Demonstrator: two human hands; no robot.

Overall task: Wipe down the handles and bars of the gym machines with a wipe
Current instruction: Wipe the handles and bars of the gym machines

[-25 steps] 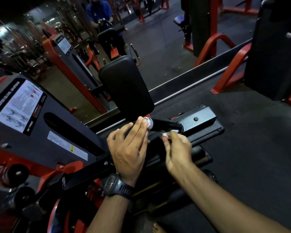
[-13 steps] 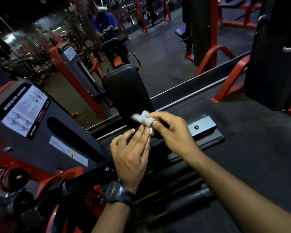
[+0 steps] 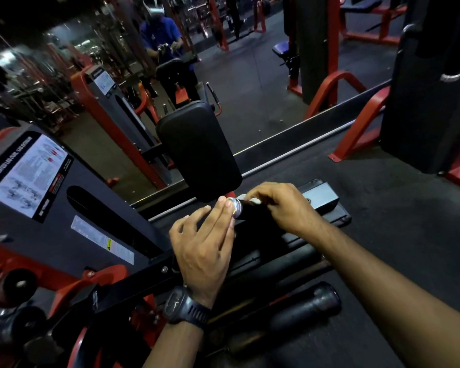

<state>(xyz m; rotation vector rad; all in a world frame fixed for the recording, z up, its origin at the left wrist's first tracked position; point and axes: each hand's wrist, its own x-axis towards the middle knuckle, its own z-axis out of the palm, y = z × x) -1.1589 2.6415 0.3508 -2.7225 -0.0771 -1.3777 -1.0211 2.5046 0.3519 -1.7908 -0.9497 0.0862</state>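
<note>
Gym mirror (image 3: 250,96) ahead, right hand (image 3: 284,205) pinches a wipe (image 3: 253,200) on the handle (image 3: 251,214), left hand (image 3: 202,251) flat against its cap (image 3: 236,207); next likely calls for rubbing along it

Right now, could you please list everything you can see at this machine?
handle: one, black with a silver end cap, centre, just below the back pad
wipe: one, white, on the handle under the right fingers
back pad: one, black, centre
instruction placard: one, white on black, left, on the machine's shroud
lower grip: one, black, bottom centre
mirror: one, behind the machine
watch: one, black, on the left wrist
left hand: one, straight fingers touching the end cap
right hand: one, pinching the wipe against the handle
</note>
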